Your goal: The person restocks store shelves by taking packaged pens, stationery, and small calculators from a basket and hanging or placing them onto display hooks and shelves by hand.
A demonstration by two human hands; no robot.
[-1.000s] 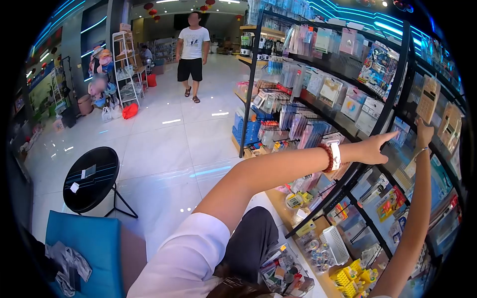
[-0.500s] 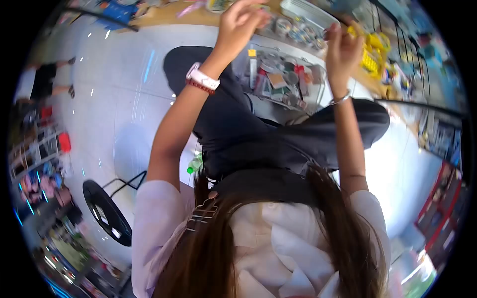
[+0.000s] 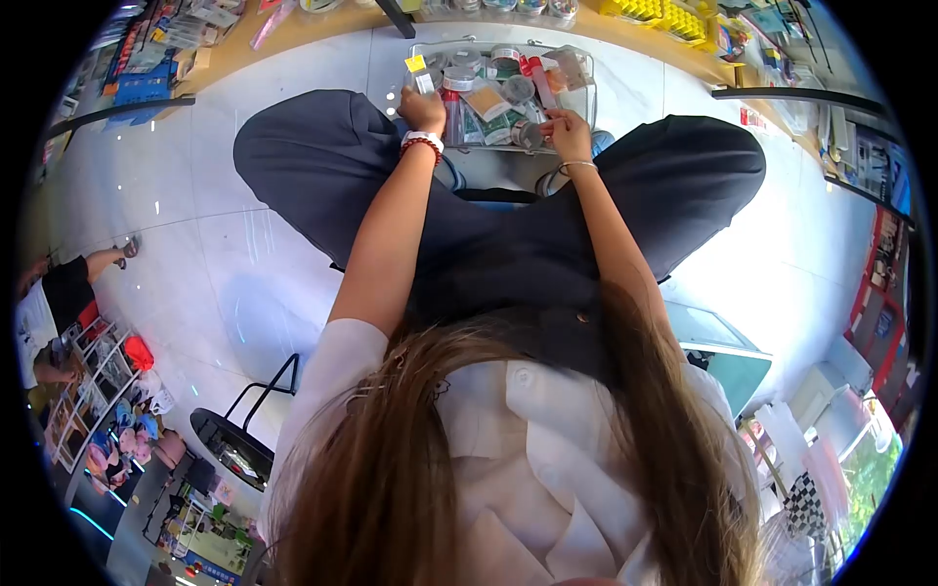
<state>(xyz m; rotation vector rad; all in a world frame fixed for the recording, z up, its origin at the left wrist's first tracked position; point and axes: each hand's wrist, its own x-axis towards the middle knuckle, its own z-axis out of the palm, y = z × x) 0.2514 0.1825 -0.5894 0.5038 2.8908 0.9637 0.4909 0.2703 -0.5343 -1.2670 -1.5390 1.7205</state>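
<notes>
A see-through bin (image 3: 593,98), crowded with small goods, sits on the floor between my knees. My left hand (image 3: 423,109) is closed at its left front edge, beside a white item with a yellow label (image 3: 416,64); what the fingers grip is hidden. At the front right, my right hand (image 3: 569,135) has its fingers bent together close to a round grey-lidded jar (image 3: 528,135) and the lower end of a long red-and-pink packet (image 3: 540,82). Whatever it pinches cannot be made out. Round jars (image 3: 457,78) and a tan square packet (image 3: 487,101) lie among the goods.
Behind the bin runs a wooden shelf (image 3: 322,29) with jars and yellow baskets (image 3: 682,20). A black stool (image 3: 233,444) stands to the left behind me. Farther left is another person's leg (image 3: 103,262). A pale greenish box (image 3: 723,366) rests at my right.
Both hands have come down from in front of the shelf to the bin's front edge. The view has shifted, so the bin appears higher and farther left.
</notes>
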